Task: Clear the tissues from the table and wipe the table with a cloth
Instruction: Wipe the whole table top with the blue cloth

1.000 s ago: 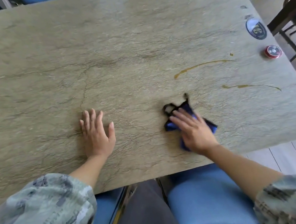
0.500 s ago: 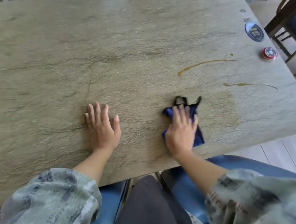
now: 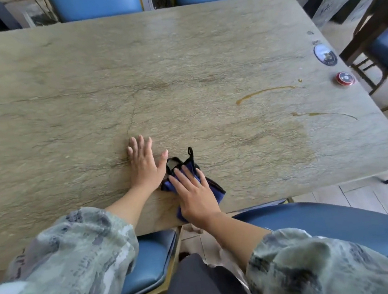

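Since earlier frame: cloth [image 3: 214, 188] swept left, now touching left hand's thumb. Left hand [image 3: 145, 164] flat, fingers spread, bracing on table [image 3: 177, 62], holding nothing. Right hand [image 3: 194, 196] pressed flat on cloth at near edge, not gripping. Cloth soft, light, bunches easily; best pinned under palm. Brown streaks [image 3: 267, 92] far right unwiped. No tissues visible.

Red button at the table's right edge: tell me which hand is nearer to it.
Right. The right hand, flat on the cloth, lies well short of the red button; the left hand lies flat on the table farther left.
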